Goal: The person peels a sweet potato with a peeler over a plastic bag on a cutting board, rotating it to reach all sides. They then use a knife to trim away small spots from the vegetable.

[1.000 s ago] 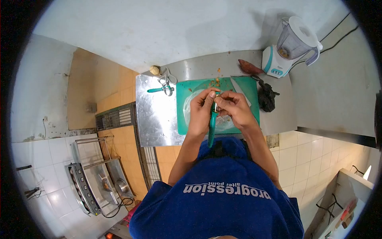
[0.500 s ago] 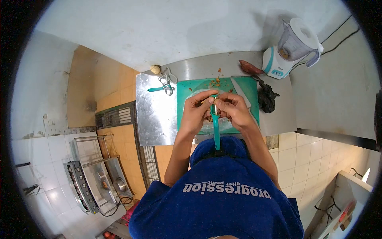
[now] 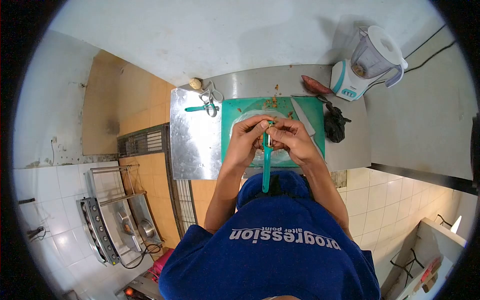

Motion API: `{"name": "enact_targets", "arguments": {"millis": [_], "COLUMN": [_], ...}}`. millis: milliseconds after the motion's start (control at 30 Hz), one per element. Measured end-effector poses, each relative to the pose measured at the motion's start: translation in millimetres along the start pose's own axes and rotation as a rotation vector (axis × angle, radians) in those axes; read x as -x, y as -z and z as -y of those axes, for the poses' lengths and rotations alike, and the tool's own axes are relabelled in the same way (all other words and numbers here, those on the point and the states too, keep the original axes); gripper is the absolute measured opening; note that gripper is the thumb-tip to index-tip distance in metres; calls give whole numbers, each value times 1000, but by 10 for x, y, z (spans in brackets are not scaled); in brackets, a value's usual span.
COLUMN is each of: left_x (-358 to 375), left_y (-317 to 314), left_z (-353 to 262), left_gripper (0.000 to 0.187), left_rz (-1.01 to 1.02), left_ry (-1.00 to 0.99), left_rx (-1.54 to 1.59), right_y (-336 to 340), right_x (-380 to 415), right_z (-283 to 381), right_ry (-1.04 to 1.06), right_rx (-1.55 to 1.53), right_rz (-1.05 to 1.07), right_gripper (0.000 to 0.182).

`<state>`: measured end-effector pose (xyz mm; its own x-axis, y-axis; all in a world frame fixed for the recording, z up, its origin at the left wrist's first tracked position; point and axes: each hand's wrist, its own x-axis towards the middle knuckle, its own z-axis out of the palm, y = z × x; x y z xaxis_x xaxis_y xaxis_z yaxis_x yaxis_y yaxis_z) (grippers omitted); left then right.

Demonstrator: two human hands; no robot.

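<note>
My left hand point(image 3: 246, 142) and right hand point(image 3: 297, 142) pinch the green peeler point(image 3: 266, 171) above the cutting board point(image 3: 229, 111), its handle toward six o'clock, presumably so my thumbs can reach the head. It looks slim, pale metal at its blade. The knife point(image 3: 302, 114) lies at two o'clock, probably for safety.

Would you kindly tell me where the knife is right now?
In the head view, the knife lies on the right part of the green board, between the right hand and the black bag.
</note>
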<state>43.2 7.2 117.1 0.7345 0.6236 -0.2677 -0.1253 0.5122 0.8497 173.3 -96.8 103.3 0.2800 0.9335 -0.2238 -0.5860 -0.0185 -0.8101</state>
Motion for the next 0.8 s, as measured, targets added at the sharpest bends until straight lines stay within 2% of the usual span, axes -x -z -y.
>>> {"name": "enact_targets", "arguments": {"millis": [133, 800], "left_x": [-14, 17], "left_y": [47, 25], "left_z": [16, 144], "left_gripper": [24, 25], "left_rz": [71, 31], "left_ry": [55, 88], "left_rx": [50, 129], "right_y": [29, 79], "right_x": [0, 72], "right_z": [1, -45], "right_ry": [-9, -80], "right_rx": [-2, -37], "right_rz": [42, 58], "right_gripper": [17, 13]}}
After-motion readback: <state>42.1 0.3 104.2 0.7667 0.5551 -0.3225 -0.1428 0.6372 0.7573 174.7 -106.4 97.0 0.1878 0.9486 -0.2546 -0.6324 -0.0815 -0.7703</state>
